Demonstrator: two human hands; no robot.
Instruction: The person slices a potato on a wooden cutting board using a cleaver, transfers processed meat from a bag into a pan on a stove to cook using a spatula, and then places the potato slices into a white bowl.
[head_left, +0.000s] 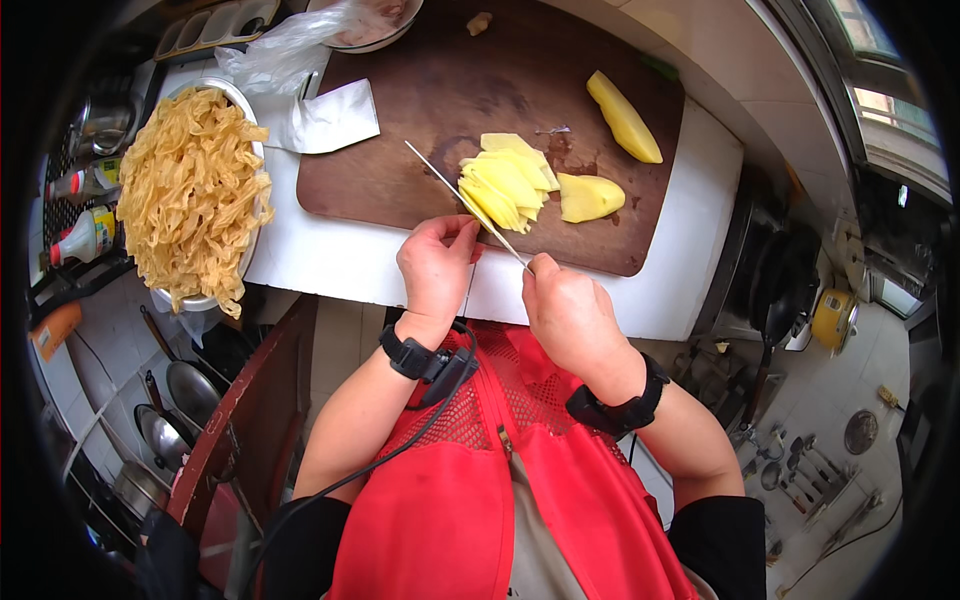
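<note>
My right hand (574, 319) grips the handle of a kitchen knife (457, 191), whose blade is seen nearly edge-on and points to the far left. Thin, overlapping slices of peeled potato (506, 180) lie right beside the blade on a brown wooden cutting board (405, 180). At the board's near edge, my left hand (439, 259) has thumb and fingers drawn together next to the blade; whether they pinch a slice is hidden. A cut potato chunk (591, 198) rests right of the slices. Farther right lies a long potato piece (624, 118).
Left of the board, a metal bowl (251, 112) is heaped with tan, wrinkled strips (195, 195). A white paper sheet (337, 116) overlaps the board's left edge, near a clear plastic bag (289, 49). Another bowl (375, 41) stands at the back. A black wok (784, 315) is at right.
</note>
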